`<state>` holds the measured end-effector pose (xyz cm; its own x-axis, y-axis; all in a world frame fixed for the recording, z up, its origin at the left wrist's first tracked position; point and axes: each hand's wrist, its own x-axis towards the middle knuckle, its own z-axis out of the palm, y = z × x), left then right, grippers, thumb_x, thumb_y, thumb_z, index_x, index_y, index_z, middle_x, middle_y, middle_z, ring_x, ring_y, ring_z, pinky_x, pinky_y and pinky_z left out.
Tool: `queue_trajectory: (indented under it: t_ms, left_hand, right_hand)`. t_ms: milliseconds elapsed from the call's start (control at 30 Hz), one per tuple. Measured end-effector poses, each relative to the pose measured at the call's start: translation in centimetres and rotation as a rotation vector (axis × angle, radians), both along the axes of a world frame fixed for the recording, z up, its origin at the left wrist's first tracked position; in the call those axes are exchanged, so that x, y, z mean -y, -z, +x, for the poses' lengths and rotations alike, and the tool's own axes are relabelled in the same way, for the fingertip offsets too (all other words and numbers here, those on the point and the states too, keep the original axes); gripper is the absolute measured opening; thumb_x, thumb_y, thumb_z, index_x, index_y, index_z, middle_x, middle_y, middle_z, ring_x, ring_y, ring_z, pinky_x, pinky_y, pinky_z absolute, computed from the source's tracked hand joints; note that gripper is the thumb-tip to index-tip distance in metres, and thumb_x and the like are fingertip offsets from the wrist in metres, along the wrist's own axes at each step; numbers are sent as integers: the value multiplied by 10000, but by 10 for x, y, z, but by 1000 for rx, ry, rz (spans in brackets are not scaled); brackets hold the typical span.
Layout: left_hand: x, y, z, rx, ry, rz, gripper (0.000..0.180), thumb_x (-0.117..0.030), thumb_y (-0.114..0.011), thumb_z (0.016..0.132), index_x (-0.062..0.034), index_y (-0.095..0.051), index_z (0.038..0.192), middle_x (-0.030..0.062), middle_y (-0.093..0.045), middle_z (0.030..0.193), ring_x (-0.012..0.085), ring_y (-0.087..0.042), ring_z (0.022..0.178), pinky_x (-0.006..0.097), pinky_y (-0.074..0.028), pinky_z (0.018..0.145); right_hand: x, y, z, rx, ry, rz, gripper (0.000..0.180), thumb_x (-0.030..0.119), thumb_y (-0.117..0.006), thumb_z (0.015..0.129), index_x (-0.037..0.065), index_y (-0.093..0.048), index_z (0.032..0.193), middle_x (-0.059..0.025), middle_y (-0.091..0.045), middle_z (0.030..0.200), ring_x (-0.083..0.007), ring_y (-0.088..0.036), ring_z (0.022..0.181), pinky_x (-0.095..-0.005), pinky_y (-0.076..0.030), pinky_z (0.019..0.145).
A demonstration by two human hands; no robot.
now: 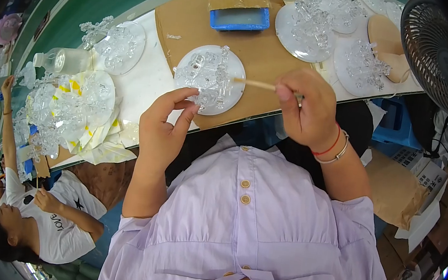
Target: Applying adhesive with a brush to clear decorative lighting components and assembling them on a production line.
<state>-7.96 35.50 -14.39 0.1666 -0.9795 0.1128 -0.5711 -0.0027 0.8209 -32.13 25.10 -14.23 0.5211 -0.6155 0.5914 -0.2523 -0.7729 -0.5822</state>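
A round whitish disc [233, 98] lies on the brown cardboard, with clear, knobbly plastic parts [204, 72] standing on it. Thumb and forefinger of my left hand [164, 125] are pinched at the disc's near edge, around a small clear plastic piece [196, 101]. Whether that piece is joined to the rest, I cannot tell. From the right, my right hand [309, 108] grips a thin wooden stick [258, 84] between thumb and fingers. Its tip points left and reaches the clear parts at the disc's right side; whether it touches them is unclear.
Beyond the disc sits a blue tray [239, 28] partly covered by brown cardboard. More discs with clear parts stand right [305, 30] and left [121, 45], near a clear bottle [67, 61]. A black fan [443, 54] stands far right. Another person [54, 220] works at left.
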Motion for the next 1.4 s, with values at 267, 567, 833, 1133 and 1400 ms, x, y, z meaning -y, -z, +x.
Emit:
queue_trajectory:
  t_ms: [267, 567, 833, 1133, 1400]
  left_hand:
    - [2, 0, -7, -88, -19, 21, 220, -14, -699, 829, -25, -664, 1046, 97, -701, 963, 171, -695, 825, 267, -519, 740]
    - [3, 5, -12, -97, -16, 1, 201, -16, -702, 833, -19, -663, 1030, 84, -700, 949, 153, -693, 816, 260, -512, 730]
    - [3, 6, -13, -113, -32, 16, 175, -31, -692, 853, -14, -666, 1025, 81, -698, 941, 145, -685, 805, 248, -510, 714]
    - [5, 7, -11, -88, -14, 1, 173, -49, -689, 861, -11, -668, 1028, 81, -695, 919, 146, -664, 799, 252, -506, 710]
    - [4, 7, -12, -54, 1, -14, 179, -51, -699, 852, -14, -668, 1024, 83, -693, 908, 153, -661, 796, 257, -503, 724]
  right_hand:
    - [13, 6, 5, -16, -2, -72, 49, 19, -589, 893, 6, -548, 915, -124, -611, 784, -289, -573, 664, -347, -458, 624]
    - [2, 0, -4, -6, -87, -63, 72, 33, -597, 894, 4, -541, 928, -118, -609, 785, -286, -566, 644, -351, -446, 596]
    - [-5, 6, -2, 24, -31, -168, 106, 34, -629, 865, 10, -544, 925, -110, -608, 790, -287, -555, 628, -364, -440, 579]
    - [-20, 8, -2, 51, -90, -119, 93, 19, -616, 861, 10, -539, 912, -112, -602, 777, -279, -549, 617, -362, -431, 557]
    - [10, 9, 2, 49, 24, -164, 79, 12, -594, 884, 12, -536, 938, -114, -612, 788, -291, -574, 656, -361, -467, 624]
